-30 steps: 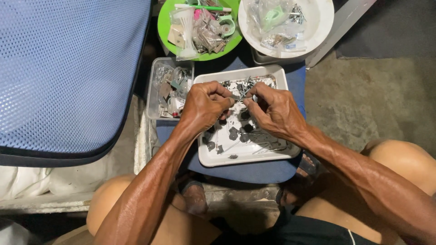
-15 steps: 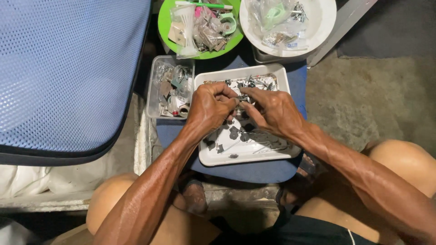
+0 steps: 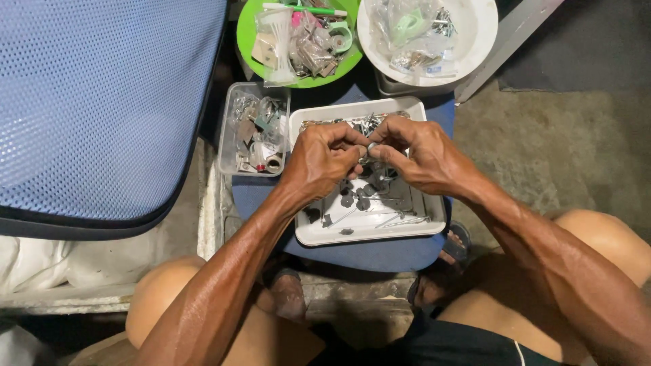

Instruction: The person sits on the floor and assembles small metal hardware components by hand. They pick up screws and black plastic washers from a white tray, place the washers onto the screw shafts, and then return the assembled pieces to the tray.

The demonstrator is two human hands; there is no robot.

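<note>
Pinching a small metal ring (image 3: 371,146), both hands (image 3: 369,154) meet above white tray (image 3: 371,234).

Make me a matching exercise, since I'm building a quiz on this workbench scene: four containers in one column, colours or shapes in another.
Things:
1. tray under the hands
2. plate at top centre
3. bowl at top right
4. small box left of the tray

Descriptions:
A. clear plastic
B. white, rectangular
C. green, round
D. white, round

Pairs: 1-B, 2-C, 3-D, 4-A
</note>
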